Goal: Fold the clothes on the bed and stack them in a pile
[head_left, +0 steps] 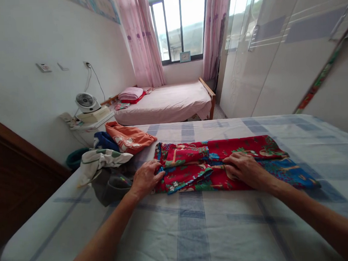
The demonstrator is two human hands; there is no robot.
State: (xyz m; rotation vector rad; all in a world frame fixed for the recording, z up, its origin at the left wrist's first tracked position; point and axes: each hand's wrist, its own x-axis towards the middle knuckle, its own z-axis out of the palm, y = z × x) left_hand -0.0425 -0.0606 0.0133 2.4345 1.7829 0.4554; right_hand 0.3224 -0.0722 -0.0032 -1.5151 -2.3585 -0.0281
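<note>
A red floral-print garment (192,177) with blue parts lies folded into a long strip across the bed. At its left end, my left hand (146,177) has its thumb and fingers closed on the edge of the cloth. My right hand (244,167) rests on the middle of the strip, fingers stretched to the left along the seam between two folded sides. The cloth under the right palm is hidden. Left of my left hand is a loose heap: an orange garment (129,137), a dark blue one (105,140), a white and green one (101,162) and a dark grey one (110,187).
The bed has a pale blue checked sheet (158,236). Beyond it stands a second bed (172,102) with pink bedding, below a window (180,25). A small fan (86,101) sits on a bedside cabinet at left. White wardrobes (265,59) line the right side.
</note>
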